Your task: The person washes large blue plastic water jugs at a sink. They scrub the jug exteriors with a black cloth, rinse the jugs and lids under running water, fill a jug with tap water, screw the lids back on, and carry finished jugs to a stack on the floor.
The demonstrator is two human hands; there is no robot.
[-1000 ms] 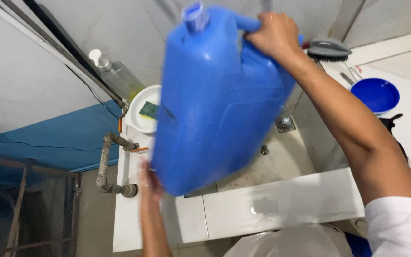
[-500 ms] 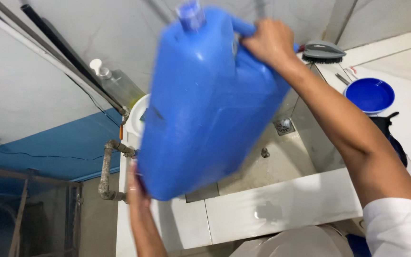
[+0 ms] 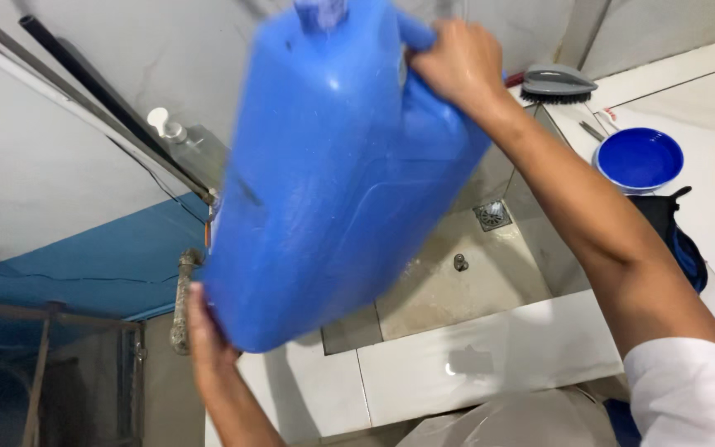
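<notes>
Left hand [image 3: 204, 343] cups bottom corner of blue jerrycan [image 3: 337, 174] from beneath, fingers flat against it. Jerrycan held in air over tiled sink basin [image 3: 457, 281], long axis tilted, capped neck pointing up and away, base toward camera. Right hand [image 3: 457, 66] closed round top handle. Beyond: grey scrub brush [image 3: 558, 84], blue bowl [image 3: 639, 159] on desk.
</notes>
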